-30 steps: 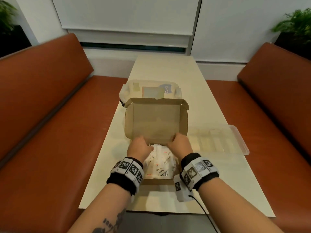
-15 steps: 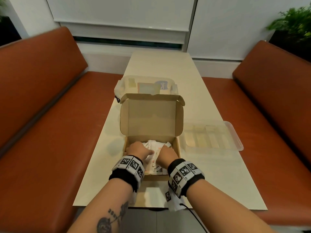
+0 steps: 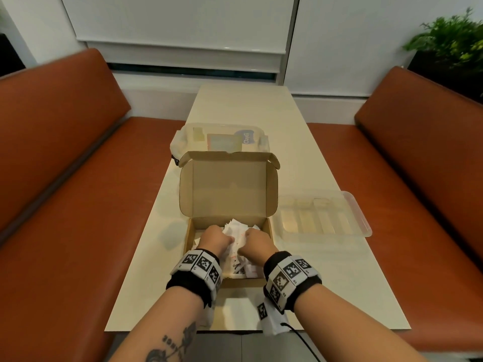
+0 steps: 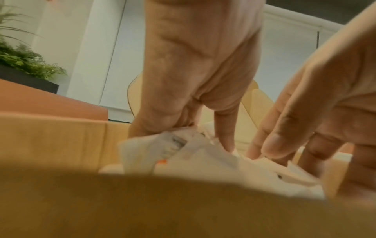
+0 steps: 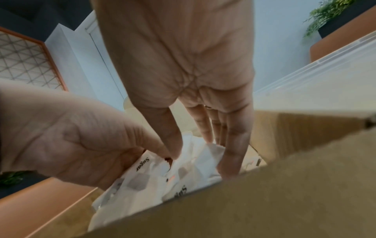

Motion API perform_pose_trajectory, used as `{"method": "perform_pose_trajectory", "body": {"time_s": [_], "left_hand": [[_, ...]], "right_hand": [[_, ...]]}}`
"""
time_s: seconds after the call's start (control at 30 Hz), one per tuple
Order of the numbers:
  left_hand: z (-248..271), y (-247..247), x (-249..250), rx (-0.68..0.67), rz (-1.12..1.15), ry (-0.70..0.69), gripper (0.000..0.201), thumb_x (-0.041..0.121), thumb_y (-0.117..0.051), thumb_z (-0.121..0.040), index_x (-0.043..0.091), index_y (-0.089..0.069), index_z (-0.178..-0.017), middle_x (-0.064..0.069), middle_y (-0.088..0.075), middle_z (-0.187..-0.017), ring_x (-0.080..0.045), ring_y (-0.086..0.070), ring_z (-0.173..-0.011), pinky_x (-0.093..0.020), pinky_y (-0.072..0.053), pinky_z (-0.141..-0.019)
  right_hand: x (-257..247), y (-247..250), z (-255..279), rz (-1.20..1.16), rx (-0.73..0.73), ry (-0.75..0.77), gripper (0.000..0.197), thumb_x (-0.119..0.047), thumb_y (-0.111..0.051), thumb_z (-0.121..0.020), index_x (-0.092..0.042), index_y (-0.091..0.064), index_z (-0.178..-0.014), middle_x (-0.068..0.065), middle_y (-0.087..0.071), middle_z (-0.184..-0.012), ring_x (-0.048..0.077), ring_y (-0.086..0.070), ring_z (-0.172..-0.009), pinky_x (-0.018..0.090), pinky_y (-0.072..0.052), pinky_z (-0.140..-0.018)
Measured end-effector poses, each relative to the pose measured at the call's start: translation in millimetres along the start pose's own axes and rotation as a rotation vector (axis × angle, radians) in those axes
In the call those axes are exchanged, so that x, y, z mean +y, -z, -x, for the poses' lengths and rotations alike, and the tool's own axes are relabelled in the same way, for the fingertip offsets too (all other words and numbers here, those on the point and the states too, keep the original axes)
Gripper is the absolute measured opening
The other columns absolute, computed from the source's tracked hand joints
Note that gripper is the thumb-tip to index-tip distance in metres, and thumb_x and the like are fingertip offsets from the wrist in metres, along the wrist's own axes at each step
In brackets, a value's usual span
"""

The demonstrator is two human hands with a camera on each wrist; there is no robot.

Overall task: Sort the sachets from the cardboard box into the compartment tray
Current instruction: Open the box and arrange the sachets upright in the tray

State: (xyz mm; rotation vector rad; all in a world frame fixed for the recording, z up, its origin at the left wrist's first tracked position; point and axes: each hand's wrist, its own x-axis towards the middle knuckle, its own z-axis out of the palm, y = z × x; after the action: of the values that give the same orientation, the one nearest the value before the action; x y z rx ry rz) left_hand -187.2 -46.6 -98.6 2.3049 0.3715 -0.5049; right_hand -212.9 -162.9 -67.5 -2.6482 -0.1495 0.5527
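Observation:
The cardboard box (image 3: 227, 189) stands open at the table's near middle, its lid upright. White sachets (image 3: 236, 228) fill its base, some printed "Sugar" (image 5: 142, 164). Both hands are inside the box, side by side. My left hand (image 3: 215, 237) pinches a bunch of sachets (image 4: 183, 153) between thumb and fingers (image 4: 225, 136). My right hand (image 3: 254, 240) reaches down into the pile, thumb and fingers (image 5: 231, 154) closing on sachets (image 5: 183, 173). The clear compartment tray (image 3: 363, 218) lies just right of the box; I see no sachets in it.
A clear lidded container (image 3: 222, 139) sits right behind the box lid. The narrow cream table (image 3: 243, 105) runs away between two orange benches (image 3: 78, 205). A plant (image 3: 449, 40) stands at the far right.
Both hands have dropped from the foot of the raised lid into the box and now dig into the sachets. The lid stays up.

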Motion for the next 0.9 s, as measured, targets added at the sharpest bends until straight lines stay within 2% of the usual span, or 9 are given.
{"method": "perform_pose_trajectory", "body": {"time_s": [0.03, 0.07, 0.13, 0.3, 0.43, 0.5, 0.63, 0.77, 0.9], "left_hand": [[-0.4, 1.3, -0.5, 0.002, 0.013, -0.005, 0.029, 0.017, -0.06, -0.09, -0.007, -0.062, -0.106, -0.022, -0.064, -0.111, -0.033, -0.06, -0.104, -0.03, -0.042, -0.076], [-0.8, 2.2, -1.3, 0.004, 0.033, -0.011, 0.026, 0.015, -0.059, -0.09, -0.006, -0.063, -0.103, -0.022, -0.065, -0.108, -0.033, -0.06, -0.102, -0.029, -0.04, -0.073], [-0.6, 2.5, -2.2, 0.002, 0.071, -0.019, 0.022, 0.014, -0.059, -0.09, -0.004, -0.064, -0.1, -0.022, -0.066, -0.107, -0.034, -0.061, -0.101, -0.029, -0.039, -0.072], [-0.2, -2.0, 2.7, -0.01, 0.041, -0.018, 0.039, 0.026, -0.062, -0.09, -0.002, -0.057, -0.117, -0.017, -0.062, -0.116, -0.031, -0.057, -0.109, -0.032, -0.042, -0.083], [-2.4, -5.9, 7.0, 0.006, -0.019, -0.025, 0.037, 0.022, -0.064, -0.089, -0.004, -0.057, -0.114, -0.019, -0.062, -0.116, -0.032, -0.058, -0.108, -0.033, -0.043, -0.082], [-2.2, -7.2, 5.8, 0.016, 0.0, -0.034, 0.031, 0.018, -0.064, -0.088, -0.004, -0.06, -0.109, -0.02, -0.064, -0.111, -0.032, -0.06, -0.104, -0.031, -0.043, -0.077], [-4.1, -4.5, 0.6, 0.054, 0.143, -0.069, 0.025, 0.014, -0.065, -0.087, -0.003, -0.065, -0.106, -0.018, -0.068, -0.104, -0.031, -0.062, -0.094, -0.033, -0.047, -0.077], [-2.4, 9.2, -0.4, 0.113, 0.347, -0.109, 0.025, 0.013, -0.062, -0.089, 0.0, -0.065, -0.111, -0.015, -0.068, -0.107, -0.031, -0.063, -0.101, -0.04, -0.05, -0.091], [2.7, 25.8, 2.6, 0.143, 0.506, -0.195, 0.023, 0.013, -0.06, -0.092, 0.004, -0.064, -0.113, -0.011, -0.069, -0.108, -0.026, -0.064, -0.099, -0.039, -0.05, -0.091]], "right_hand": [[0.9, 1.5, 0.5, -0.027, 0.009, -0.009, 0.013, -0.003, -0.045, -0.092, -0.008, -0.053, -0.083, 0.012, -0.058, -0.092, 0.03, -0.057, -0.102, 0.036, -0.046, -0.088], [1.3, 2.1, 0.5, -0.069, 0.024, -0.014, 0.011, -0.005, -0.046, -0.092, -0.004, -0.057, -0.095, 0.013, -0.059, -0.095, 0.031, -0.057, -0.104, 0.035, -0.045, -0.089], [2.4, 2.8, -1.6, -0.15, 0.045, -0.07, 0.029, -0.007, -0.049, -0.092, 0.003, -0.054, -0.118, 0.018, -0.059, -0.117, 0.03, -0.056, -0.111, 0.033, -0.046, -0.091], [-0.9, -1.5, -7.9, -0.177, 0.049, -0.074, 0.036, -0.005, -0.047, -0.093, 0.0, -0.049, -0.128, 0.018, -0.054, -0.129, 0.029, -0.052, -0.119, 0.032, -0.04, -0.1], [-1.1, -9.0, -15.5, -0.26, 0.047, -0.118, 0.043, -0.008, -0.049, -0.093, -0.003, -0.043, -0.135, 0.017, -0.058, -0.127, 0.026, -0.054, -0.119, 0.032, -0.044, -0.1], [0.0, -11.1, -17.6, -0.284, 0.048, -0.113, 0.047, -0.01, -0.051, -0.093, -0.006, -0.041, -0.139, 0.015, -0.057, -0.128, 0.025, -0.054, -0.12, 0.029, -0.042, -0.099], [4.7, -6.0, -19.5, -0.345, 0.113, -0.098, 0.047, -0.019, -0.058, -0.091, -0.007, -0.045, -0.135, 0.012, -0.058, -0.125, 0.021, -0.057, -0.112, 0.022, -0.043, -0.086], [12.8, 2.7, -20.6, -0.416, 0.23, -0.102, 0.032, -0.017, -0.059, -0.09, -0.006, -0.056, -0.119, 0.011, -0.062, -0.115, 0.022, -0.059, -0.103, 0.027, -0.048, -0.088], [14.0, 8.4, -20.8, -0.587, 0.284, -0.104, 0.023, -0.022, -0.056, -0.092, -0.009, -0.061, -0.11, 0.008, -0.065, -0.106, 0.018, -0.06, -0.091, 0.03, -0.052, -0.084]]}}
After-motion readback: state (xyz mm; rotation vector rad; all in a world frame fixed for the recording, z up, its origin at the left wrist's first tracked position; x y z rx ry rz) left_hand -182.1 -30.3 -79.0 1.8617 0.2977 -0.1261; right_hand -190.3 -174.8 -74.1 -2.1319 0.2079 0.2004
